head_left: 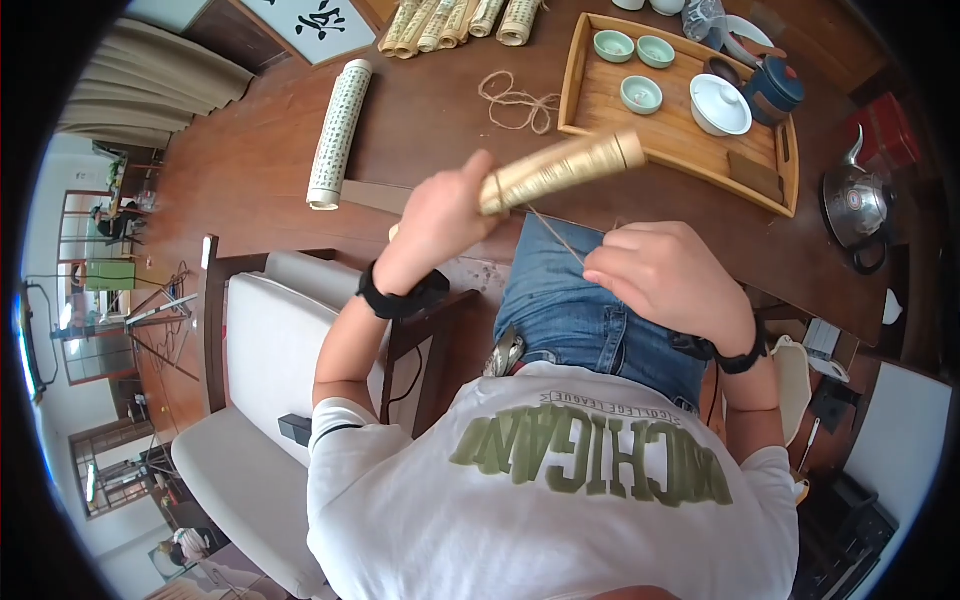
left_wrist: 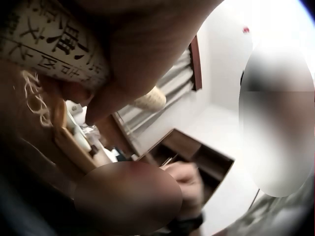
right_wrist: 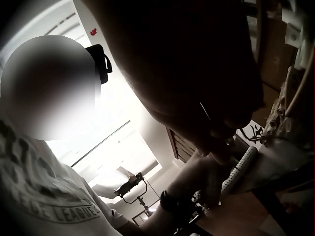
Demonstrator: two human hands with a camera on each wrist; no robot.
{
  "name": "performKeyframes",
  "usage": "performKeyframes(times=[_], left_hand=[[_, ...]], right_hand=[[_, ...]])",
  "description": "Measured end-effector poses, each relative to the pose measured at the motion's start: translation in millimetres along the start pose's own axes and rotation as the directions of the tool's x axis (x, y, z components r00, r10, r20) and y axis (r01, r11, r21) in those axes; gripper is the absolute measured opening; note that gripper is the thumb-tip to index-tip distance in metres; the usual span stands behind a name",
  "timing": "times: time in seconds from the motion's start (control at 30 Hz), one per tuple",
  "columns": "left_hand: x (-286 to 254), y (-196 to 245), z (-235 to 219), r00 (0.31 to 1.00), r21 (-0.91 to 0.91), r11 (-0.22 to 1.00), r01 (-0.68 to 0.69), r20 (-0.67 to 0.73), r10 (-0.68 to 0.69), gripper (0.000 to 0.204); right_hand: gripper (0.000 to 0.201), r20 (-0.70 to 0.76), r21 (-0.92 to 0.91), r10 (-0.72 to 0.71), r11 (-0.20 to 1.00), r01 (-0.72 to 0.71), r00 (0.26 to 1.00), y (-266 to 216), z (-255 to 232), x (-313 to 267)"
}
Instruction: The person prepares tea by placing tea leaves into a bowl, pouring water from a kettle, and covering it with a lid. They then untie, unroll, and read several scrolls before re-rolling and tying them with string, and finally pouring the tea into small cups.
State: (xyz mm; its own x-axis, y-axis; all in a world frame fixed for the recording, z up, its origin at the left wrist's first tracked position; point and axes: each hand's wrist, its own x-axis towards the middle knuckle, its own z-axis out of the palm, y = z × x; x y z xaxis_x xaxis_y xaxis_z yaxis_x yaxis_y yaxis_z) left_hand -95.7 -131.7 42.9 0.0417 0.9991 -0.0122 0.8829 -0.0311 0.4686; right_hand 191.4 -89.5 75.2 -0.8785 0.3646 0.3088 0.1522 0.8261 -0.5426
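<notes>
My left hand (head_left: 445, 210) grips a rolled bamboo-slip scroll (head_left: 565, 172) near its left end, holding it over my lap at the table's front edge. Written characters on the scroll (left_wrist: 54, 44) show close up in the left wrist view. A thin cord (head_left: 556, 236) runs taut from beside the scroll to my right hand (head_left: 672, 275), which pinches it between thumb and curled fingers over my jeans. In the right wrist view my right hand (right_wrist: 197, 98) is mostly in shadow. Another rolled scroll (head_left: 340, 135) lies at the table's left edge.
Several scrolls (head_left: 463, 24) lie in a row at the back. Loose twine (head_left: 517, 102) is on the table, left of a wooden tray (head_left: 570, 85) with green cups (head_left: 641, 94) and a white lidded bowl (head_left: 720, 105). A metal kettle (head_left: 856, 205) stands at right, a chair (head_left: 285, 330) at left.
</notes>
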Motion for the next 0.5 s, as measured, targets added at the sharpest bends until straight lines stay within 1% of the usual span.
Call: performKeyframes(times=[0.03, 0.07, 0.1, 0.2, 0.33, 0.43, 0.5], left_hand=[[-0.3, 4.7, 5.2, 0.997, 0.054, 0.999, 0.007, 0.072, -0.011, 0.04], [-1.0, 8.0, 10.0, 0.989, 0.107, 0.994, 0.012, 0.142, -0.028, 0.039], [-1.2, 8.1, 13.7, 0.976, 0.117, 0.993, -0.036, 0.216, 0.01, 0.038], [-2.0, 17.0, 14.7, 0.958, 0.058, 0.997, -0.047, 0.285, 0.029, 0.038], [4.8, 15.0, 10.0, 0.969, 0.056, 0.998, -0.04, 0.247, 0.025, 0.037], [3.3, 16.9, 14.5, 0.972, 0.134, 0.987, -0.084, 0.23, 0.051, 0.034], [-1.4, 18.8, 26.4, 0.959, 0.17, 0.968, -0.186, 0.244, 0.142, 0.032]], right_hand=[[0.015, -0.007, -0.035, -0.03, 0.999, 0.03, 1.0, -4.5, -7.4, 1.4], [0.015, 0.008, -0.058, -0.024, 0.998, 0.025, 1.0, -6.7, -14.8, 1.3], [0.015, 0.024, -0.082, -0.019, 0.996, 0.021, 1.0, -7.7, -22.3, 0.3], [0.015, 0.053, -0.148, -0.032, 0.988, 0.039, 0.998, -11.2, -44.5, -3.3], [0.016, 0.09, -0.194, -0.064, 0.978, 0.081, 0.994, -23.1, -60.2, -7.2], [0.017, 0.092, -0.226, -0.087, 0.968, 0.106, 0.992, -26.2, -60.8, -3.7], [0.018, 0.081, -0.227, -0.118, 0.965, 0.134, 0.99, -25.1, -60.8, 3.4]])
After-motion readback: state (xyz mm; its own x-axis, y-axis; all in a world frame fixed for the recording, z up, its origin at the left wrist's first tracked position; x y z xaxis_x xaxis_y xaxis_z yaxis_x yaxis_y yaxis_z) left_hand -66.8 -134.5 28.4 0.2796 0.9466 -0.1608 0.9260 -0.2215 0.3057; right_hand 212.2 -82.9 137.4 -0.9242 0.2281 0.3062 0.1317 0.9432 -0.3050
